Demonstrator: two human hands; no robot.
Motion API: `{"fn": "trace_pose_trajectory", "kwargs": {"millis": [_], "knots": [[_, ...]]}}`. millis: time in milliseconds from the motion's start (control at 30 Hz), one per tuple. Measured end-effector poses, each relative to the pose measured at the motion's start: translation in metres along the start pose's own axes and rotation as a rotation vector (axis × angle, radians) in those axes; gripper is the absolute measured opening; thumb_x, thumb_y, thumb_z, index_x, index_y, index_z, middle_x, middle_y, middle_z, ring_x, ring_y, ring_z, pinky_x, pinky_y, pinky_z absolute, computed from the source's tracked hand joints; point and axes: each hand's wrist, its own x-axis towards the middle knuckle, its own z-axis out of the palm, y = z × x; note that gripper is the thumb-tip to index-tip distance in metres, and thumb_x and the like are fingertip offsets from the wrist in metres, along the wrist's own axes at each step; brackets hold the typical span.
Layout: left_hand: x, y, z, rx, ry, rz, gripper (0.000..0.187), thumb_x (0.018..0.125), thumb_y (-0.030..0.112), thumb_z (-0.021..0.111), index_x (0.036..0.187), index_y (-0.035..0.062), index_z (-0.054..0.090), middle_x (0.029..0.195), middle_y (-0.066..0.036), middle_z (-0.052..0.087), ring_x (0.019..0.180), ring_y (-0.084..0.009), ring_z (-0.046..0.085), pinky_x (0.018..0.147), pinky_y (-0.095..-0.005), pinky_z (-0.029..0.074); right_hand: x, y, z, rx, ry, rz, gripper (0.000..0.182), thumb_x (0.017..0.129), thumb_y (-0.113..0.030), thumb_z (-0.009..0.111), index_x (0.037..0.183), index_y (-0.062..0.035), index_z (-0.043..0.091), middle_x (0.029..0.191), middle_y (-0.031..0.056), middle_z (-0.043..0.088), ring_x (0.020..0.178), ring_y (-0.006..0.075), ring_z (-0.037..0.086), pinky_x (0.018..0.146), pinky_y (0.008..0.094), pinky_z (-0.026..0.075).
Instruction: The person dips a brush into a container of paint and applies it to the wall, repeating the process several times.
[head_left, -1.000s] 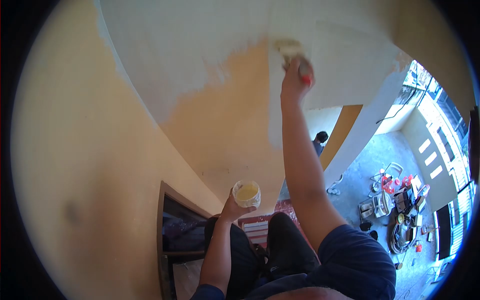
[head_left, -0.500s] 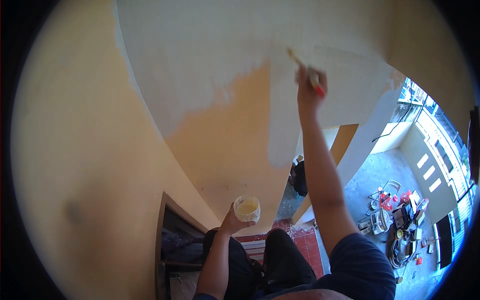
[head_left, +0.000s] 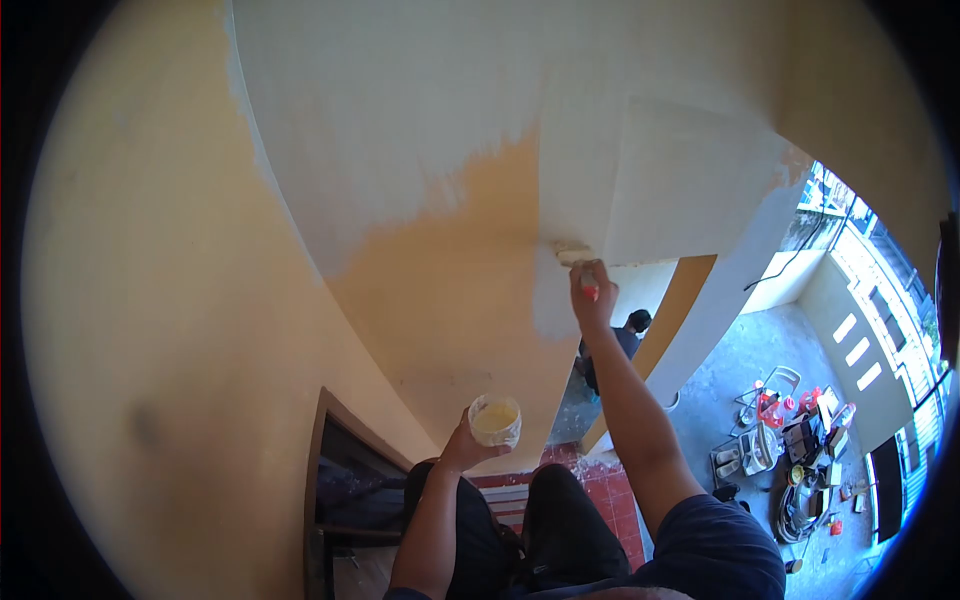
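A paintbrush (head_left: pixel 573 253) with a red handle end is gripped in my right hand (head_left: pixel 592 285). Its bristles meet the wall (head_left: pixel 580 180) near the edge between the pale grey paint and the orange-yellow area (head_left: pixel 450 270). Low in front of me, my left hand (head_left: pixel 468 448) is wrapped around a white plastic tub (head_left: pixel 495 422), held upright with pale yellowish paint inside. Smears of paint mark the tub's rim and side.
Another person (head_left: pixel 625 340) is beyond the doorway below the painted wall. Tools, a chair (head_left: pixel 780 380) and coiled hose (head_left: pixel 800 505) crowd the concrete floor at right. Red tiles (head_left: pixel 615 495) lie far beneath my knees. A dark-framed opening (head_left: pixel 360 465) stands at left.
My right hand has brought the brush down the wall, from near the top to just above the doorway. My left hand and the tub stay put. The other person now shows more.
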Motion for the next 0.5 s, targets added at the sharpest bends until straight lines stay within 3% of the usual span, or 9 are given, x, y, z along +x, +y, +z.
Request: {"fn": "trace_pose_trajectory", "kwargs": {"millis": [67, 100, 133, 267, 300, 333, 367, 433, 500], "knots": [[-0.003, 0.012, 0.001, -0.012, 0.003, -0.005, 0.097, 0.058, 0.014, 0.093, 0.137, 0.0036, 0.037, 0.130, -0.009, 0.053, 0.124, -0.0213, 0.050, 0.105, -0.0376, 0.041, 0.019, -0.003, 0.000, 0.080, 0.064, -0.038, 0.010, 0.084, -0.013, 0.069, 0.086, -0.0065, 0.063, 0.074, 0.0152, 0.067, 0.073, 0.0325, 0.070, 0.063, 0.0370, 0.055], [-0.004, 0.018, 0.002, -0.029, -0.001, 0.004, 0.097, 0.058, 0.013, 0.093, 0.137, 0.0034, 0.037, 0.130, -0.009, 0.053, 0.125, -0.0213, 0.050, 0.105, -0.0377, 0.040, 0.047, -0.020, -0.003, 0.010, 0.136, -0.189, 0.011, 0.084, -0.014, 0.070, 0.087, -0.0061, 0.063, 0.073, 0.0144, 0.067, 0.071, 0.0310, 0.070, 0.061, 0.0365, 0.054], [-0.003, 0.015, 0.002, -0.029, -0.011, -0.029, 0.097, 0.058, 0.013, 0.093, 0.137, 0.0034, 0.037, 0.130, -0.009, 0.053, 0.125, -0.0213, 0.050, 0.105, -0.0377, 0.040, 0.077, -0.028, 0.001, 0.123, 0.159, -0.165, 0.011, 0.084, -0.014, 0.071, 0.087, -0.0062, 0.064, 0.073, 0.0140, 0.067, 0.070, 0.0302, 0.070, 0.060, 0.0363, 0.054], [-0.004, 0.009, 0.002, -0.108, -0.011, -0.026, 0.095, 0.059, 0.012, 0.092, 0.137, 0.0032, 0.038, 0.131, -0.009, 0.053, 0.125, -0.0207, 0.050, 0.105, -0.0381, 0.041, 0.188, -0.079, 0.003, 0.145, 0.336, -0.378, 0.014, 0.083, -0.018, 0.071, 0.089, -0.0091, 0.063, 0.077, 0.0130, 0.067, 0.071, 0.0328, 0.068, 0.062, 0.0361, 0.053], [-0.006, 0.011, 0.001, -0.090, 0.001, -0.022, 0.095, 0.060, 0.012, 0.092, 0.137, 0.0032, 0.037, 0.131, -0.009, 0.053, 0.125, -0.0202, 0.050, 0.105, -0.0380, 0.041, 0.202, -0.075, 0.007, 0.122, 0.237, -0.292, 0.020, 0.086, -0.020, 0.070, 0.102, -0.0092, 0.063, 0.090, 0.0147, 0.068, 0.081, 0.0300, 0.068, 0.070, 0.0349, 0.055], [-0.005, 0.011, 0.000, -0.091, -0.006, -0.053, 0.095, 0.060, 0.012, 0.092, 0.137, 0.0032, 0.037, 0.131, -0.009, 0.053, 0.125, -0.0202, 0.050, 0.105, -0.0380, 0.041, 0.204, -0.068, 0.009, 0.099, 0.140, -0.209, 0.029, 0.090, -0.022, 0.069, 0.115, -0.0092, 0.064, 0.102, 0.0165, 0.069, 0.090, 0.0272, 0.069, 0.078, 0.0337, 0.056], [-0.003, 0.010, 0.001, -0.176, -0.011, -0.041, 0.095, 0.059, 0.013, 0.092, 0.137, 0.0023, 0.037, 0.130, -0.010, 0.053, 0.124, -0.0211, 0.051, 0.105, -0.0372, 0.041, 0.190, -0.057, 0.009, 0.085, 0.128, -0.185, 0.029, 0.090, -0.022, 0.069, 0.115, -0.0092, 0.064, 0.102, 0.0165, 0.069, 0.090, 0.0272, 0.069, 0.078, 0.0337, 0.056], [-0.005, 0.006, 0.002, -0.271, -0.020, -0.056, 0.096, 0.059, 0.015, 0.092, 0.137, 0.0013, 0.037, 0.128, -0.012, 0.054, 0.123, -0.0221, 0.052, 0.104, -0.0365, 0.041, 0.147, -0.035, 0.010, 0.072, 0.186, -0.325, 0.012, 0.083, -0.017, 0.069, 0.089, -0.0085, 0.062, 0.075, 0.0135, 0.066, 0.069, 0.0334, 0.067, 0.061, 0.0364, 0.052], [-0.003, 0.002, -0.001, -0.140, -0.007, -0.029, 0.096, 0.058, 0.014, 0.092, 0.136, 0.0010, 0.037, 0.129, -0.012, 0.054, 0.123, -0.0221, 0.051, 0.105, -0.0365, 0.041, 0.071, -0.007, 0.007, 0.067, 0.149, -0.158, 0.013, 0.083, -0.017, 0.068, 0.087, -0.0071, 0.062, 0.070, 0.0155, 0.064, 0.065, 0.0340, 0.066, 0.059, 0.0369, 0.052]]}}
